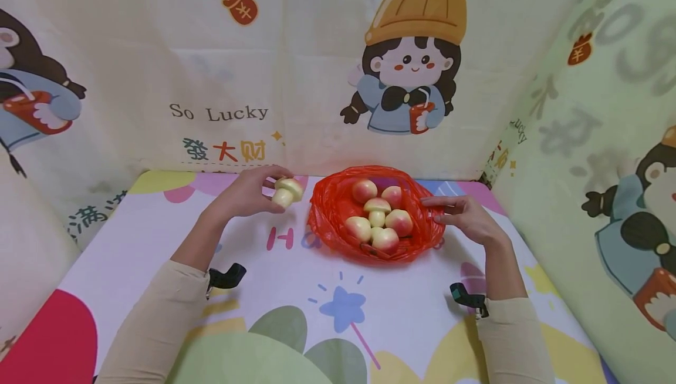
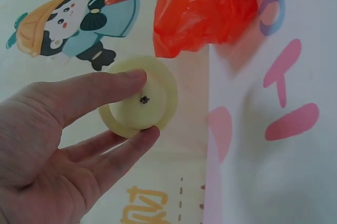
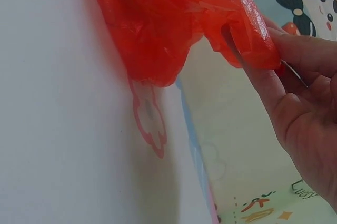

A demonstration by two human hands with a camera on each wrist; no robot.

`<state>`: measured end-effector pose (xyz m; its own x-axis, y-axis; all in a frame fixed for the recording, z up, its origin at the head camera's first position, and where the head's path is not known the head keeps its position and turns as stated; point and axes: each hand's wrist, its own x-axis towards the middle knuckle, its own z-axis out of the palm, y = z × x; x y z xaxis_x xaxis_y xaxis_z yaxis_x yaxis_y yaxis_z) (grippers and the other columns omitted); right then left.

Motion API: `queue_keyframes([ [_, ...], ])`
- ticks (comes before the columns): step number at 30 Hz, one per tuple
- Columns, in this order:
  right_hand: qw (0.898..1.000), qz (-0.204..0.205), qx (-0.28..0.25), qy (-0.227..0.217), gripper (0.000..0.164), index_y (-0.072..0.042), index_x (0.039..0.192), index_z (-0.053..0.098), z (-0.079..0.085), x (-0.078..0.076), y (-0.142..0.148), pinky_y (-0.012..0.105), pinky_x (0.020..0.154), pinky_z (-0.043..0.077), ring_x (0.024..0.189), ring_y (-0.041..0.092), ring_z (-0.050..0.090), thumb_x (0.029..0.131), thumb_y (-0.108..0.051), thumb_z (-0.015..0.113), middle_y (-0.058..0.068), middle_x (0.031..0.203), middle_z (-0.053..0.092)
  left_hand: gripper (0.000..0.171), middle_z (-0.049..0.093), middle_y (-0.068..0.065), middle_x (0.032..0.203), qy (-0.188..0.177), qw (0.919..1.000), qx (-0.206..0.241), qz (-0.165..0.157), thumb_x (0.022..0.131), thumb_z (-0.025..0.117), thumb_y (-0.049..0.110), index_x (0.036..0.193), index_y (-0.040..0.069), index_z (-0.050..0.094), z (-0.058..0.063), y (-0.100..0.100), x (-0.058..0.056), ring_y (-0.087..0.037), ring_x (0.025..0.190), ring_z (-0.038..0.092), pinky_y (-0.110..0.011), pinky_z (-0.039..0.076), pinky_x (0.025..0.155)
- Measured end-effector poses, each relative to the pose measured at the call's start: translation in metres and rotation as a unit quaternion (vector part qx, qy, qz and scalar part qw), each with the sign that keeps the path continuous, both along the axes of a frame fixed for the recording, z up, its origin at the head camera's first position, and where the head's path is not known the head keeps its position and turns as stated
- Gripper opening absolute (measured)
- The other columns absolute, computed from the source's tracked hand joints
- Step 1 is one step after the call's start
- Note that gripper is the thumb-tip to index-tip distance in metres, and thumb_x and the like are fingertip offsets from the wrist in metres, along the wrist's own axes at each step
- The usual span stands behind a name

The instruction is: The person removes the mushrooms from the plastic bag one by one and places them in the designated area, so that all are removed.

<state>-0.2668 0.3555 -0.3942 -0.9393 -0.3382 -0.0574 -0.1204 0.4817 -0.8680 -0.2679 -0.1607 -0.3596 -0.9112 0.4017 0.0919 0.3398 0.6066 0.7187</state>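
Note:
My left hand (image 1: pixel 247 194) pinches a toy mushroom (image 1: pixel 286 192) by its pale stem, thumb on one side and fingers on the other. It is held just left of an open red plastic bag (image 1: pixel 323 219). In the left wrist view, the mushroom's round underside (image 2: pixel 163 89) faces the camera. At the bag's right edge, my right hand (image 1: pixel 472 218) grips the plastic between thumb and fingers; part of a finger is behind the red film (image 3: pixel 250 45). Several cream-and-pink toy mushrooms lie inside the bag, one with its cap (image 1: pixel 377 203) up and stem showing.
The bag stands toward the back of a table with a printed cloth (image 1: pixel 296 281). Patterned sheets form a back wall (image 1: pixel 311 78) and a right wall (image 1: pixel 560 155) close around it. A small black camera mount (image 1: pixel 227 277) sticks out from the left wrist.

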Motion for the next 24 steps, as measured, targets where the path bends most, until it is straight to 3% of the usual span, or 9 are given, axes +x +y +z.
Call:
queue_keyframes([
  [5,1.000,-0.001,0.002,0.000,0.036,-0.014,0.134,0.072,0.000,0.000,0.000,0.031,0.090,0.061,0.134,0.027,0.048,0.098,-0.014,0.071,0.010,0.144,0.063,0.068,0.063,-0.008,0.133,0.001,0.9992,-0.036,0.017,0.077,0.092,0.012,0.137,0.016,0.060,-0.010,-0.003,-0.001,-0.035,0.123,0.061,-0.048,0.061,0.092],
  [11,1.000,0.003,0.004,0.004,0.036,-0.014,0.134,0.072,-0.001,-0.001,0.001,0.030,0.090,0.061,0.133,0.026,0.049,0.098,-0.014,0.071,0.010,0.144,0.063,0.066,0.064,-0.012,0.133,-0.014,0.9986,-0.045,0.022,0.077,0.091,0.010,0.135,0.014,0.059,-0.021,-0.005,-0.003,-0.039,0.122,0.063,-0.054,0.057,0.097],
  [24,1.000,0.005,-0.003,0.001,0.035,-0.014,0.133,0.073,-0.003,-0.002,0.001,0.033,0.090,0.062,0.135,0.026,0.048,0.098,-0.014,0.071,0.009,0.143,0.064,0.065,0.061,-0.016,0.136,-0.038,0.9969,-0.060,0.034,0.078,0.090,0.012,0.134,0.015,0.056,-0.035,-0.003,-0.008,-0.038,0.122,0.062,-0.055,0.056,0.099],
])
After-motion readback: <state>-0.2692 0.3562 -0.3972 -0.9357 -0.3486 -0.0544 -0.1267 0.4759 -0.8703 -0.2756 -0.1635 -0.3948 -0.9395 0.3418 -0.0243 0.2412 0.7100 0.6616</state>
